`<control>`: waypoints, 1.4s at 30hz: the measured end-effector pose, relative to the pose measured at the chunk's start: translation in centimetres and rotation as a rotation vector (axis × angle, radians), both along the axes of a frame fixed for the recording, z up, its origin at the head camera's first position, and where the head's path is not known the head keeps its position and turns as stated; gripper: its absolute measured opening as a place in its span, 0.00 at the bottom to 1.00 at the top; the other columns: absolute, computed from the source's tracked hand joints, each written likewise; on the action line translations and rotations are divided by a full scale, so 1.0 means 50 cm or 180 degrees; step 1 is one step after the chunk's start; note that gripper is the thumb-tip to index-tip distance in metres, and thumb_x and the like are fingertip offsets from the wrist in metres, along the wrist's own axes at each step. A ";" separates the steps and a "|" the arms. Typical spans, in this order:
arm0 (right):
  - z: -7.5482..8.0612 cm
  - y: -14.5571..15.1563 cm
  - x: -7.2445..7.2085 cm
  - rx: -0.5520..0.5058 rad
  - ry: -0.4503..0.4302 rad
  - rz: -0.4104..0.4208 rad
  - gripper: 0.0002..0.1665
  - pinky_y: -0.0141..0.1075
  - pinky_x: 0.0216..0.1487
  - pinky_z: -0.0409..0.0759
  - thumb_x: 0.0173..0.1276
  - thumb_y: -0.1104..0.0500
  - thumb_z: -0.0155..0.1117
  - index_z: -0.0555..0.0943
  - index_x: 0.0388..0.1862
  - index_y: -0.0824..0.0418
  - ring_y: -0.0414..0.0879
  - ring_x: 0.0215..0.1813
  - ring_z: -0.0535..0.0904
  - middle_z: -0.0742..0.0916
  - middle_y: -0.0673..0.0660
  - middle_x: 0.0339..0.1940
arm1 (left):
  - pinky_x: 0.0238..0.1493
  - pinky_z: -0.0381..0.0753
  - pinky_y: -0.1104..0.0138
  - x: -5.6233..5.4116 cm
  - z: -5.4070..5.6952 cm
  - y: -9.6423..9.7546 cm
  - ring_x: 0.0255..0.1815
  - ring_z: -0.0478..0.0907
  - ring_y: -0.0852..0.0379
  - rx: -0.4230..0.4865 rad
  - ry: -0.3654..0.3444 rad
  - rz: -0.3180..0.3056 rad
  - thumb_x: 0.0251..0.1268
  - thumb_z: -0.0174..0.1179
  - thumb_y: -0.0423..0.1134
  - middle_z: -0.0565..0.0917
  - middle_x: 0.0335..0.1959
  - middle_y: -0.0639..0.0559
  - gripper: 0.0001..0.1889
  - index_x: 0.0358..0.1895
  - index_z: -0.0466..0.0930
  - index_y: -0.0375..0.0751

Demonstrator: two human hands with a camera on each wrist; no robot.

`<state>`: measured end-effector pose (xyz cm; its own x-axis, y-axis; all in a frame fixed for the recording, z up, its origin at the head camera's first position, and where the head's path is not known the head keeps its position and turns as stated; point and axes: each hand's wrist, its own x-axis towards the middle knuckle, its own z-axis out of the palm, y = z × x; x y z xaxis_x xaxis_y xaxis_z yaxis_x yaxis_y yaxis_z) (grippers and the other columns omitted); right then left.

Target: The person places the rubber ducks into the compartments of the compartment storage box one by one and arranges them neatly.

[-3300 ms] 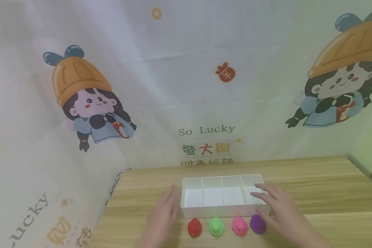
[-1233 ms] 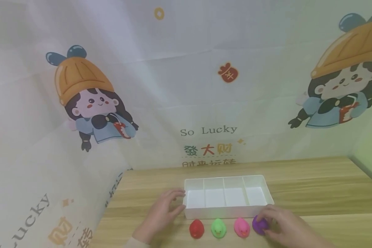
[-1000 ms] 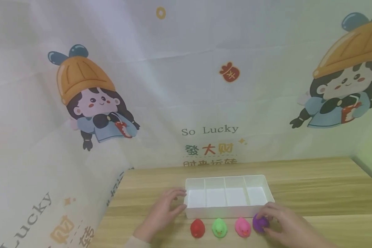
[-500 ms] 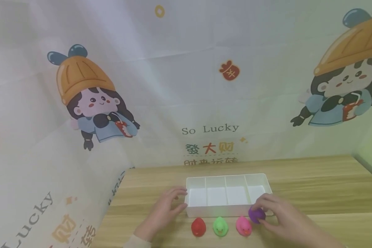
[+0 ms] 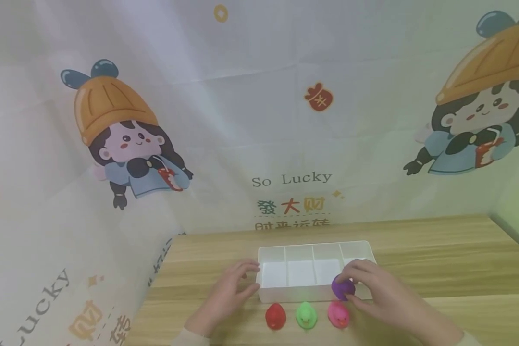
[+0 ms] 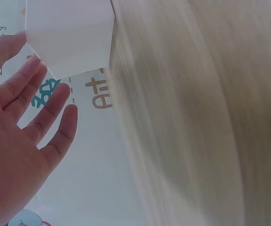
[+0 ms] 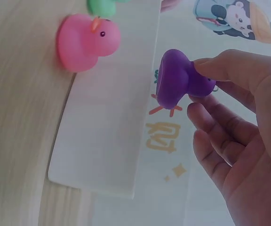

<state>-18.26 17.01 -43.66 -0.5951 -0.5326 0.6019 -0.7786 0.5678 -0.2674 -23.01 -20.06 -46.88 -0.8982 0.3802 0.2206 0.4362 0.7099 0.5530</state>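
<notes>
My right hand pinches a purple rubber duck between thumb and fingers. In the head view the duck overlaps the front wall of a white box, near its right end; the right wrist view shows it raised beyond the rim. The box has several compartments in a row, and the ones in sight hold nothing. At the box's left end my left hand rests its fingertips, fingers extended and spread in the left wrist view. A pink duck, a green duck and a red duck line up before the box.
All this stands on a wooden-looking tabletop. Behind and to the left hangs a white printed cloth with cartoon figures and lettering, reaching down to the table's edges.
The right hand has gripped the purple duck, lifted it off the table and carried it up and left to the box front. Earlier, the left hand came against the box's left end.
</notes>
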 end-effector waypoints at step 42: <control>-0.009 -0.180 -0.057 -0.0213 -0.0303 -0.0622 0.20 0.40 0.55 0.88 0.56 0.63 0.81 0.87 0.47 0.48 0.41 0.51 0.83 0.88 0.43 0.46 | 0.59 0.85 0.55 -0.002 -0.009 0.003 0.54 0.80 0.53 -0.0015 0.0132 0.0021 0.69 0.66 0.41 0.79 0.68 0.49 0.18 0.60 0.80 0.45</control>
